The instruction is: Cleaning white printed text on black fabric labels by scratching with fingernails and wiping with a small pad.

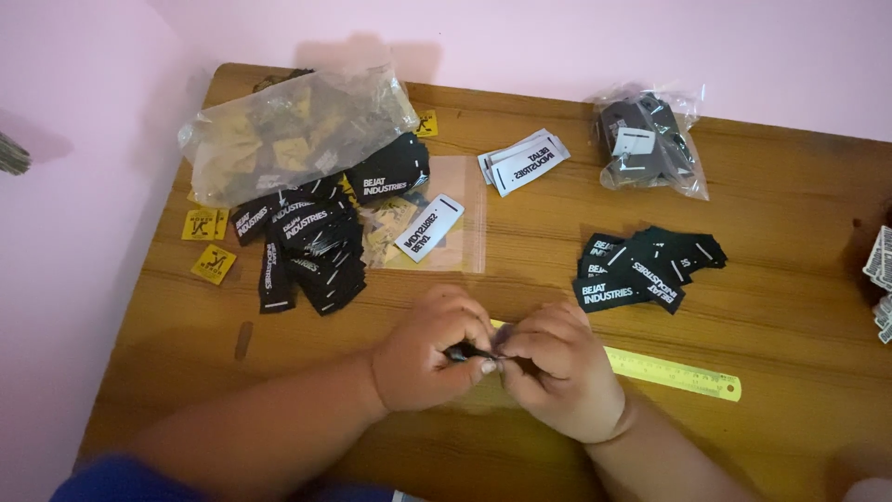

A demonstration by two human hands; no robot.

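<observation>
Across the tabletop (799, 307), two clear bags (293, 130) (650, 139) hold labels; loose black labels (307, 246) lie between. Both hands (432, 349) (557, 367), over a yellow ruler (674, 372), pinch one small black label (465, 352).

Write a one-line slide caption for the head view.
Both hands, left hand and right hand, pinch a small black label above a yellow ruler on a wooden table.

A brown wooden table (799, 307) stood pushed against plain pink walls (557, 37). Soft, dim light fell across it, leaving faint shadows on the wall.
</observation>
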